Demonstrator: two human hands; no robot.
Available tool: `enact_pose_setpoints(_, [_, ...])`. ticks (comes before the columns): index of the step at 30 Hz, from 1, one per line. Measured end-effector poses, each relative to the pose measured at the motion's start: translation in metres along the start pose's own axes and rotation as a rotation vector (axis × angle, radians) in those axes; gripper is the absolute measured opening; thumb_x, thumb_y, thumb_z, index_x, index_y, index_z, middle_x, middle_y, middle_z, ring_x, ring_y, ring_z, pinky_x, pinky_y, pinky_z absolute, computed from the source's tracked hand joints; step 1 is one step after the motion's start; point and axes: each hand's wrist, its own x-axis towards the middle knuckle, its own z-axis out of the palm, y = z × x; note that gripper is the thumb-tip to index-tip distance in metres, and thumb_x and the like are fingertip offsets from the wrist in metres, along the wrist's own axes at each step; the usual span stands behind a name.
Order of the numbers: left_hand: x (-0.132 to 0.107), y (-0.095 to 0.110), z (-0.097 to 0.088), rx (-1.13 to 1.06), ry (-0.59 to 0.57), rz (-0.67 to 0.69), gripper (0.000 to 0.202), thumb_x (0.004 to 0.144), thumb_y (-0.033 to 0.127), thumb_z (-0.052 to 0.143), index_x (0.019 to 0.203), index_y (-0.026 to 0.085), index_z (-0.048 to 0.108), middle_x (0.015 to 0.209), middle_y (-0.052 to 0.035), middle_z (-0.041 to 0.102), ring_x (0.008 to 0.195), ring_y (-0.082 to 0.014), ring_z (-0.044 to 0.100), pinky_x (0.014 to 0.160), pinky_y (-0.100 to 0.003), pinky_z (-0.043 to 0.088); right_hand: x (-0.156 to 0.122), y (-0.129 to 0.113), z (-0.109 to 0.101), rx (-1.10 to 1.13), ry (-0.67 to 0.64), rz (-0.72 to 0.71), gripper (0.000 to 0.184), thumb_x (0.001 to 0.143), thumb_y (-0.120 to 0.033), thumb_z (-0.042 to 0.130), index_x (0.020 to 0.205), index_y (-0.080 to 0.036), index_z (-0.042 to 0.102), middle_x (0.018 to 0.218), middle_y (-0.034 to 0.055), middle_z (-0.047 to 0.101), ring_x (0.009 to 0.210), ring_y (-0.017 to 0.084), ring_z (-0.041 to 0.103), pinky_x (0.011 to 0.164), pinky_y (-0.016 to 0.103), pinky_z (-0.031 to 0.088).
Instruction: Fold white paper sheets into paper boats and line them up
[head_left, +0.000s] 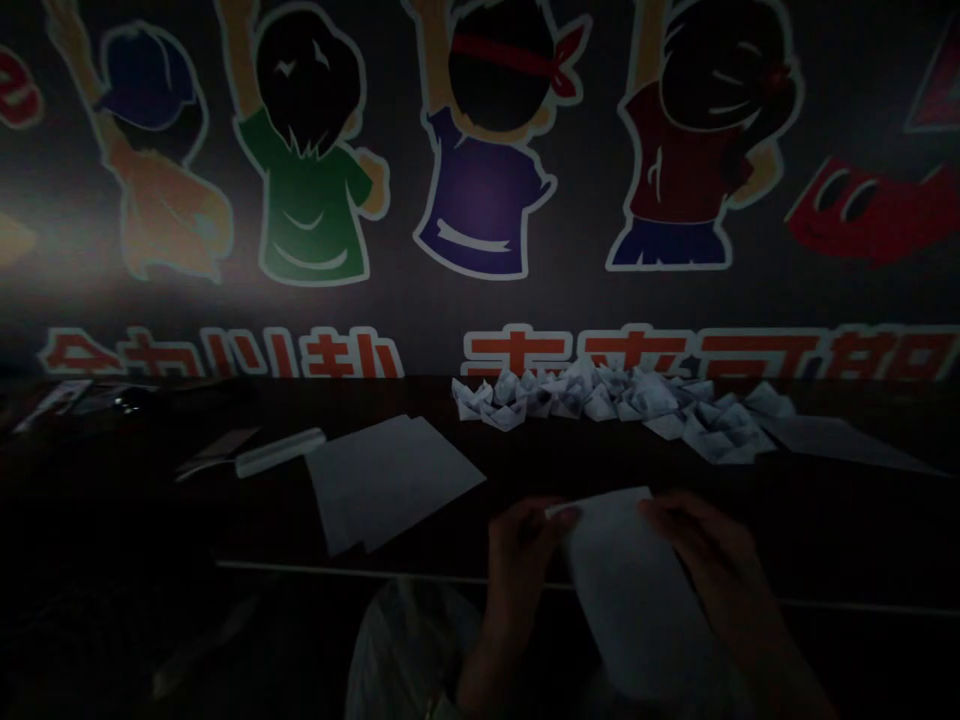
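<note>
A white sheet of paper (626, 590) hangs between my two hands, over the near edge of the dark table. My left hand (525, 540) pinches its upper left corner, thumb on top. At the upper right corner, my right hand (701, 535) grips the paper with fingers and thumb. The sheet's lower end drops toward my lap and fades into shadow. Beyond my hands, a heap of folded paper boats (630, 395) lies along the back of the table.
A stack of white sheets (394, 480) rests left of my hands. Farther left is a whitish rolled or tube-like object (281, 452), with dim clutter (127, 400) behind. Another flat sheet (855, 445) lies at the right. A wall with cartoon figures (480, 200) stands behind the table.
</note>
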Motion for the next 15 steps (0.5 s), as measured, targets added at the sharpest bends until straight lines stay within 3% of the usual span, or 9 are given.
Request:
enact_pose_setpoints(7, [-0.002, -0.004, 0.007, -0.132, 0.081, -0.004, 0.033, 0.063, 0.044, 0.071, 0.061, 0.012, 0.064, 0.057, 0.0007, 0.055, 0.057, -0.0098, 0.047, 0.056, -0.020, 0.037, -0.004, 0.002, 0.002, 0.070, 0.028, 0.026, 0.022, 0.064, -0.042, 0.064, 0.064, -0.019, 0.063, 0.057, -0.0006, 0.054, 0.053, 0.013, 0.049, 0.046, 0.020, 0.040])
enact_pose_setpoints(9, [-0.003, -0.002, 0.008, -0.106, 0.086, 0.012, 0.031, 0.066, 0.043, 0.069, 0.065, 0.012, 0.065, 0.058, 0.0005, 0.057, 0.058, -0.0101, 0.049, 0.055, -0.020, 0.037, -0.004, 0.002, 0.002, 0.087, 0.038, 0.032, 0.022, 0.064, -0.041, 0.065, 0.065, -0.019, 0.063, 0.058, -0.0007, 0.055, 0.054, 0.013, 0.050, 0.047, 0.020, 0.041])
enact_pose_setpoints(12, [-0.005, 0.004, 0.004, -0.027, 0.044, 0.093, 0.028, 0.072, 0.039, 0.065, 0.085, 0.015, 0.064, 0.065, -0.0002, 0.060, 0.062, -0.0117, 0.053, 0.056, -0.019, 0.039, -0.003, 0.003, -0.002, 0.092, 0.054, 0.052, 0.022, 0.062, -0.041, 0.066, 0.065, -0.020, 0.063, 0.060, -0.0005, 0.057, 0.056, 0.014, 0.051, 0.048, 0.020, 0.042])
enact_pose_setpoints(15, [-0.004, 0.013, -0.005, 0.116, -0.111, 0.211, 0.024, 0.075, 0.034, 0.063, 0.092, 0.018, 0.058, 0.073, -0.0011, 0.062, 0.067, -0.0120, 0.055, 0.058, -0.018, 0.040, -0.003, 0.003, -0.008, 0.096, 0.061, 0.083, 0.023, 0.061, -0.042, 0.067, 0.066, -0.020, 0.063, 0.062, 0.0004, 0.059, 0.058, 0.015, 0.053, 0.049, 0.020, 0.043])
